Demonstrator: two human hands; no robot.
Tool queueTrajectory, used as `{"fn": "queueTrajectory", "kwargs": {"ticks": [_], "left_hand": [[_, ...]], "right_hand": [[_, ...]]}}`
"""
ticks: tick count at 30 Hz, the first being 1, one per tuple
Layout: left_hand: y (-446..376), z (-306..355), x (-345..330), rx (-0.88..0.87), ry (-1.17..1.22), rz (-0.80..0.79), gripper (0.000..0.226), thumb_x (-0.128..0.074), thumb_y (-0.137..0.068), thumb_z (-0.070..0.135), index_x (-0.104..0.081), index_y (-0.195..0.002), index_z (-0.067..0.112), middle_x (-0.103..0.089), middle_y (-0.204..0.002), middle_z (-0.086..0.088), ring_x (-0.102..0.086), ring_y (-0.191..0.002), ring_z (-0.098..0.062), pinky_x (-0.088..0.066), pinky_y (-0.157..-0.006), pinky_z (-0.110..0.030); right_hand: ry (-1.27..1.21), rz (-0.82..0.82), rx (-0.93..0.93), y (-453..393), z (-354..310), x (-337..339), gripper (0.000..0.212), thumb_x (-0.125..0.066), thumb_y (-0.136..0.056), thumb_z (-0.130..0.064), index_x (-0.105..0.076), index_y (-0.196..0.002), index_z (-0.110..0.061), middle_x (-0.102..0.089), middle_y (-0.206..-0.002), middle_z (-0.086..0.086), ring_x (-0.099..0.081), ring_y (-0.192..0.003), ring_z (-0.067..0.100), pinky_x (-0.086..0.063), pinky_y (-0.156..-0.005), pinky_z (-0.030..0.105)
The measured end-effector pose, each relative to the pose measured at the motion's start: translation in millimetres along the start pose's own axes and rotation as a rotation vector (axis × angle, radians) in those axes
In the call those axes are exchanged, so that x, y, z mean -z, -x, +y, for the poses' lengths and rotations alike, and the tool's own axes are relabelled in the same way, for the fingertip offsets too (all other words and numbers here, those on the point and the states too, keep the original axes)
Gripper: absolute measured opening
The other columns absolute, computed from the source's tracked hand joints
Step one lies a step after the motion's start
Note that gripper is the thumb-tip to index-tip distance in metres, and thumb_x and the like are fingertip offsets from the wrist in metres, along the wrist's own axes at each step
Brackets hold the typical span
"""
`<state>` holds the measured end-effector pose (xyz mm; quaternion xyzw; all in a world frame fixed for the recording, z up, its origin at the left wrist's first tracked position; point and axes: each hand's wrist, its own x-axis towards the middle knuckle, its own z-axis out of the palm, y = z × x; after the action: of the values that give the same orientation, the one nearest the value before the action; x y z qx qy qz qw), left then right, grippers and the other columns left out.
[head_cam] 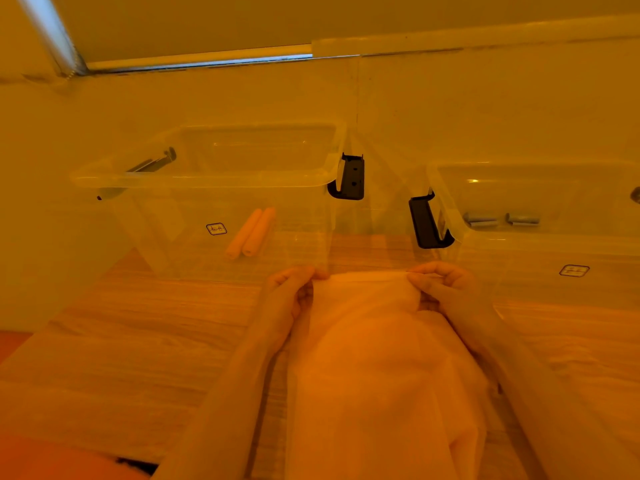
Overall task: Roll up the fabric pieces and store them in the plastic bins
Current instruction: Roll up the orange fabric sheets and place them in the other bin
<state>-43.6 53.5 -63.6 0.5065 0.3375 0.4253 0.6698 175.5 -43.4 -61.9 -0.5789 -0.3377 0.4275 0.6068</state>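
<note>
A sheer pale fabric piece [377, 358] lies lengthwise on the wooden table, running from its far edge toward me. My left hand [291, 289] pinches the far left corner of that edge. My right hand [440, 285] pinches the far right corner, fingers curled over a thin fold. Just beyond my left hand stands a clear plastic bin [214, 174] holding two orange fabric rolls [251, 233]. A second clear bin [540, 233] at the right holds two grey rolls [502, 220].
Both bins have black latch handles [351, 178] facing the gap between them. More sheer fabric [104, 368] is spread over the table [370, 251] at the left and right. A wall rises close behind the bins.
</note>
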Motion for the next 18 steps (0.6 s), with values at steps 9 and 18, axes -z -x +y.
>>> {"fn": "queueTrajectory", "kwargs": {"ticks": [9, 18], "left_hand": [[0.1, -0.8, 1.4, -0.01, -0.124, 0.02, 0.027, -0.067, -0.082, 0.009, -0.068, -0.107, 0.019, -0.074, -0.087, -0.007, -0.071, -0.078, -0.018, -0.055, -0.062, -0.026], [-0.2, -3.3, 1.2, -0.029, -0.175, 0.029, 0.005, -0.062, -0.088, 0.013, -0.066, -0.087, 0.016, -0.07, -0.07, 0.003, -0.064, -0.063, -0.009, -0.049, -0.053, -0.021]], "right_hand": [[-0.059, -0.042, -0.057, 6.1, -3.5, 0.0, 0.019, -0.06, -0.09, -0.01, -0.069, -0.106, -0.014, -0.073, -0.096, 0.012, -0.071, -0.089, 0.027, -0.056, -0.081, 0.044], [-0.005, -0.027, -0.005, 6.9, -3.8, 0.1, 0.012, -0.059, -0.09, -0.015, -0.071, -0.094, -0.014, -0.072, -0.094, 0.015, -0.069, -0.084, 0.029, -0.055, -0.077, 0.043]]}}
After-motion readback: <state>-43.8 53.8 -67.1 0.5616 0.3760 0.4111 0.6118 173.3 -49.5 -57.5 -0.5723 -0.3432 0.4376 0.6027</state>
